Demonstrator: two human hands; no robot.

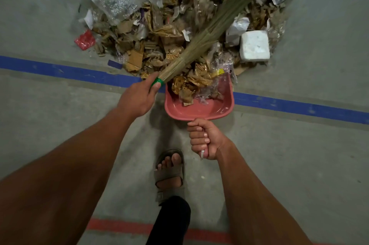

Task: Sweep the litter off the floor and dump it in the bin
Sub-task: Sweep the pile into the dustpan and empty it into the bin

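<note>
Down on the concrete floor (50,125), the left hand (137,97) was curled tight round the green-bound neck of a grass broom (209,31), its bristles lying across the litter pile (169,31). The right hand (205,139) gripped the handle of a pink dustpan (183,109), its mouth against the pile and holding some scraps. A white foam block (254,48) sat at the pile's right edge, a blue floor line (299,107) running beneath the dustpan.

The left hand (137,97) grips a grass broom (207,31) at its green binding, its bristles lying across a litter pile (159,31) on the floor (40,125). The right hand (205,139) grips the handle of a pink dustpan (197,107) holding scraps, over a blue line (299,107).
</note>
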